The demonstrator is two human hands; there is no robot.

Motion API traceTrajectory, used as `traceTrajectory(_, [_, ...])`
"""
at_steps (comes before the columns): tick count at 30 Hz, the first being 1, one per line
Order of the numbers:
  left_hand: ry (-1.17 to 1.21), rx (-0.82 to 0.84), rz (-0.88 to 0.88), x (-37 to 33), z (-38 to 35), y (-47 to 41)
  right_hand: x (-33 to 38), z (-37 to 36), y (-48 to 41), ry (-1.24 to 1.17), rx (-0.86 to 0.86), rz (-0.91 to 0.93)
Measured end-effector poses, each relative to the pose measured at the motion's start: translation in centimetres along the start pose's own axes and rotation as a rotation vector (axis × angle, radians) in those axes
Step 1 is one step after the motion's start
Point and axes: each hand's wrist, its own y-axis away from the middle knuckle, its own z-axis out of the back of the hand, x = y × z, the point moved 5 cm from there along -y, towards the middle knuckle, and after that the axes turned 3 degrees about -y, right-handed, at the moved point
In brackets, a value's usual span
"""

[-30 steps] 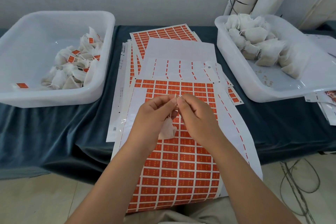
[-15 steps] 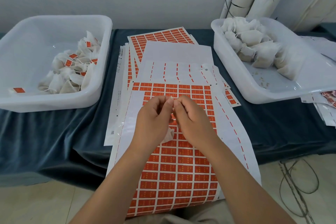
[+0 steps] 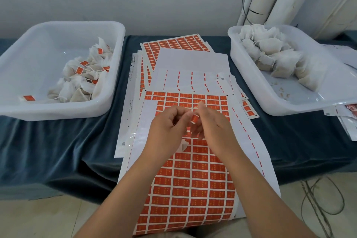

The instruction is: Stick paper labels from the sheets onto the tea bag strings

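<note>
Over the near orange label sheet [image 3: 193, 189] on the blue-draped table [image 3: 58, 150], our left hand [image 3: 166, 131] and right hand [image 3: 214, 129] meet. Fingers narrow, both pinching a small folded orange paper label [image 3: 194, 119]. White mesh tea bag [image 3: 183, 145] hangs just beneath, mostly hidden.

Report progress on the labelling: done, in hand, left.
Done: a pile of labelled tea bags lies in the left tub. In hand: left hand and right hand together pinch an orange label above one dangling bag. Left: a heap of unlabelled bags in the right tub, with most of the front sheet unused.
</note>
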Motion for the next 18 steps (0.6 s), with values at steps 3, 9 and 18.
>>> traceTrajectory(3, [0.035,0.065,-0.001,0.0,0.3,0.1,0.8,0.5,0.0,-0.022,-0.022,0.054])
traceTrajectory(9, [0.241,0.176,0.161,0.5,1.2,0.6,1.5,0.9,0.0,-0.167,-0.094,0.016])
traceTrajectory(18, [0.163,0.256,0.106,0.1,1.7,1.1,2.7,-0.5,-0.3,-0.096,-0.058,0.123])
